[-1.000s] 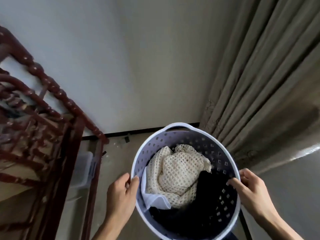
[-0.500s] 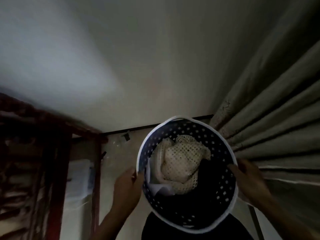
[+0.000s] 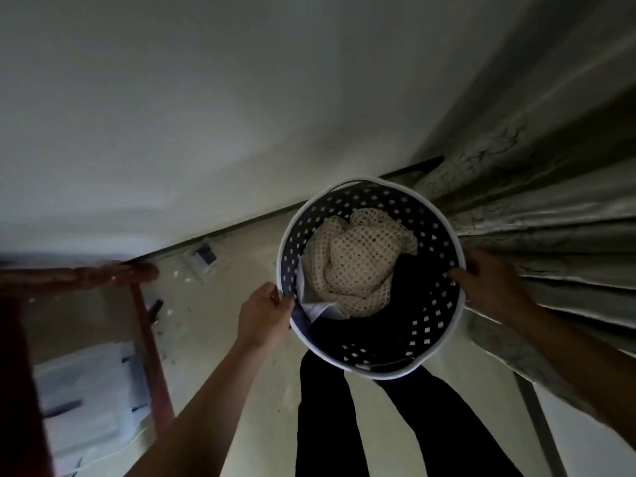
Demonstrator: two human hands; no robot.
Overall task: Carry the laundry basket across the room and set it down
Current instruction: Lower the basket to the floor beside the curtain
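Note:
A round white laundry basket [image 3: 444, 325] with a perforated wall hangs in front of my legs, above the pale floor. Inside lie a cream crocheted cloth [image 3: 358, 266], a white cloth under it and dark clothes [image 3: 406, 304]. My left hand [image 3: 265, 315] grips the basket's left rim, thumb inside. My right hand [image 3: 488, 284] grips the right rim, fingers over the edge. The basket sits close to the wall's dark baseboard, its right side near the curtain.
Grey pleated curtains [image 3: 537, 215] hang at the right, reaching the floor. A dark red wooden furniture frame [image 3: 144, 325] stands at the left with a clear plastic box [image 3: 86, 401] beside it. A white wall [image 3: 241, 115] is straight ahead. Small debris lies on the floor.
The view has tipped further down and the basket has shifted right, closer to the wall and curtain. Both hands keep the same hold on the rim. My legs have come into view.

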